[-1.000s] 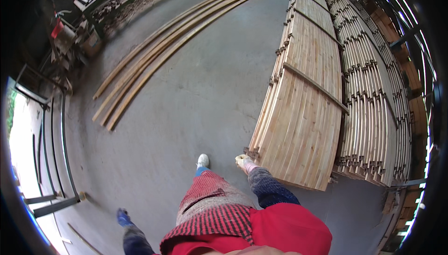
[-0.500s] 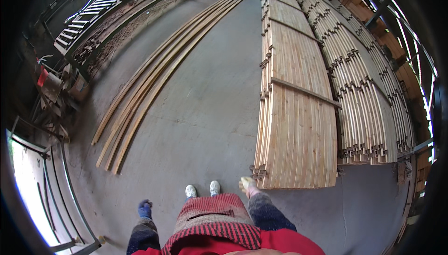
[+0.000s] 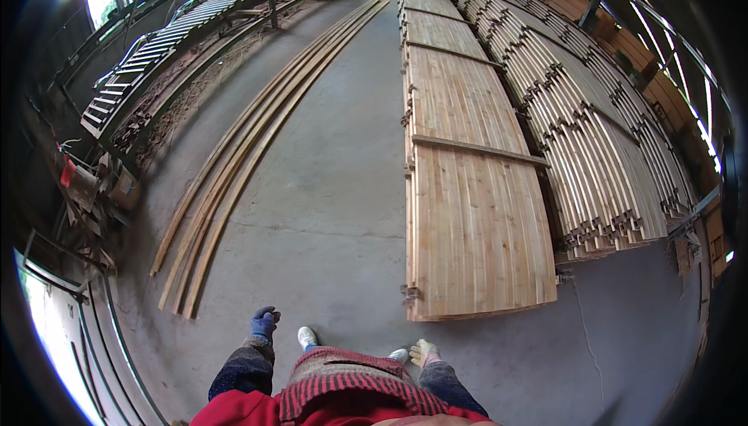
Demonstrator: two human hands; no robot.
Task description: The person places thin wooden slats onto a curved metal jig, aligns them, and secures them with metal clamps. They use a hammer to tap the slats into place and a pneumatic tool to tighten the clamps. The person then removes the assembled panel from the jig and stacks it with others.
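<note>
Neither grip is holding anything: the left hand [image 3: 265,321], blue-gloved, and the right hand [image 3: 425,353], white-gloved, are hanging loose at the sides. Nearest the right hand, the board stack [image 3: 467,215] is lying on the floor [image 3: 327,215], its near end just ahead. Judged step: approaching the stack. Next move calls for reaching down to that end.

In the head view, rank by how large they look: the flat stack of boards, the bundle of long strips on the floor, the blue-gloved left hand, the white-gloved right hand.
1. Flat stack of boards
2. Bundle of long strips
3. Left hand and right hand: look alike, so no ranking between them.
</note>
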